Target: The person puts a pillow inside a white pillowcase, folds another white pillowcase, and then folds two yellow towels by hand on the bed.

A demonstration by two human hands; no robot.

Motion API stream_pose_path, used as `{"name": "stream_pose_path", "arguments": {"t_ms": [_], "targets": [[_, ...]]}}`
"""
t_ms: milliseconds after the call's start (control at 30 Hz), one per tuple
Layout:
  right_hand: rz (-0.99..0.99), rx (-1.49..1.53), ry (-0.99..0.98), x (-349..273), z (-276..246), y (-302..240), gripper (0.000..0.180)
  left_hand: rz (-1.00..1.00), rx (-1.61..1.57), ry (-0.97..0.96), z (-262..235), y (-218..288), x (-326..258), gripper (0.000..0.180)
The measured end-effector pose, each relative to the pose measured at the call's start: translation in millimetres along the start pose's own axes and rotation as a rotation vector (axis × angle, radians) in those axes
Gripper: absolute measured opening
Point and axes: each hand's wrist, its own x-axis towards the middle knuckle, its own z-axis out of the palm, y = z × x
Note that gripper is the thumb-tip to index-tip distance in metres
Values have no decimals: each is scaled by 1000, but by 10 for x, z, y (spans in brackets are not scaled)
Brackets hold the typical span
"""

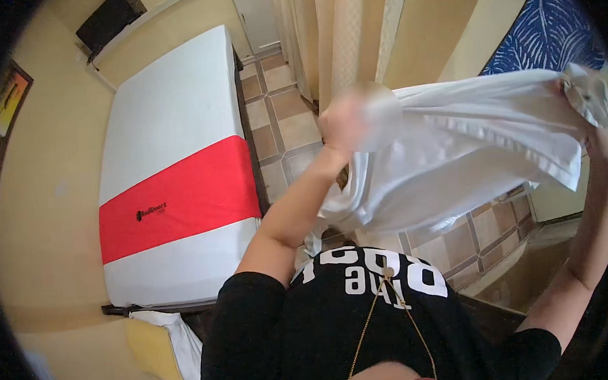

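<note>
A white cloth (454, 146), smooth like a bed sheet or pillowcase, is stretched in the air between my raised hands. My left hand (345, 123) is closed on its left end, though a blurred patch covers part of the fingers. At the far right, my right hand (595, 137) grips the other end, where bunched folds hide most of the fingers. Between the two, the cloth sags in long creases, and its lower edge hangs loose in front of my chest.
To the left stands a bed (167, 108) with white bedding and a red runner (206, 189). A yellow pillow (152, 349) lies by its near end. Beige curtains (350, 41) hang ahead, a blue leaf-patterned fabric (538, 29) at upper right. Tiled floor (282, 115) runs alongside the bed.
</note>
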Motion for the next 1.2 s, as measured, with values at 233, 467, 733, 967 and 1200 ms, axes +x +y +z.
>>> {"name": "stream_pose_path", "arguments": {"t_ms": [233,467,733,967,1200], "targets": [[-334,-920,-231,567,-662,0,41,-700,-1118,-893,-280,-562,-36,33],[-516,-427,-830,-1072,1170,42,42,-442,-1289,-589,-576,889,372,20],[473,-99,-757,-976,1321,260,35,211,-505,-651,-640,515,243,17],[64,-125,-1264,-1418,1763,594,27,-382,-782,-477,-587,879,276,16],[215,-127,-1049,-1154,1667,19,13,325,-32,-205,-900,628,125,16]]}}
